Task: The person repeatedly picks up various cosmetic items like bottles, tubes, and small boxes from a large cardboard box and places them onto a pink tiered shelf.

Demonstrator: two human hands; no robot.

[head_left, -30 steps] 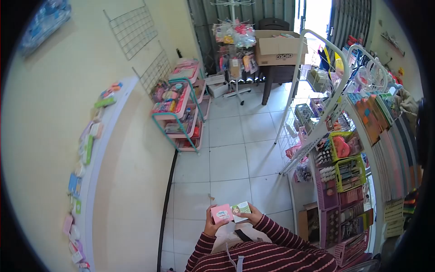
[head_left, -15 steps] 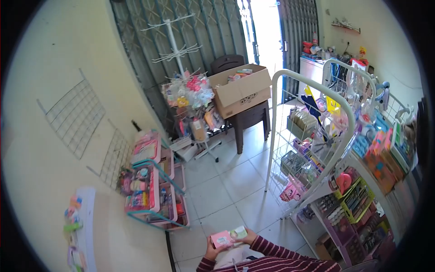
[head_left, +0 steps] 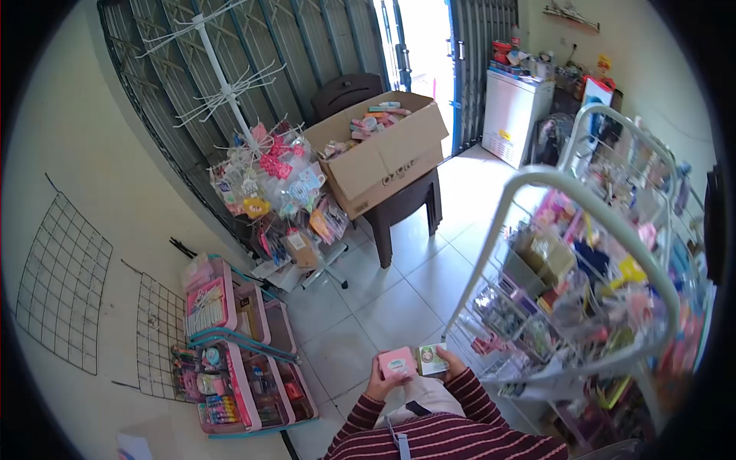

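At the bottom centre of the head view, my left hand (head_left: 377, 383) is closed on a small pink box (head_left: 397, 363) with pale printing on its top. Beside it, my right hand (head_left: 454, 363) grips a small white and green box (head_left: 431, 358) with a picture on its face. The two boxes sit close together in front of my body. Both arms wear striped maroon sleeves. Some of my fingers are hidden under the boxes.
A tiered rack (head_left: 244, 383) of pink bins stands left. Ahead, a large cardboard box (head_left: 383, 172) full of small goods rests on a dark plastic chair (head_left: 402, 215), near a white display stand (head_left: 222, 84) with hanging packets. A white wire rack (head_left: 502, 215) crowds the right.
The view has shifted, bringing the cardboard box and wire rack closer. Both boxes remain in my hands, now held more level, with the white and green one turned face up.
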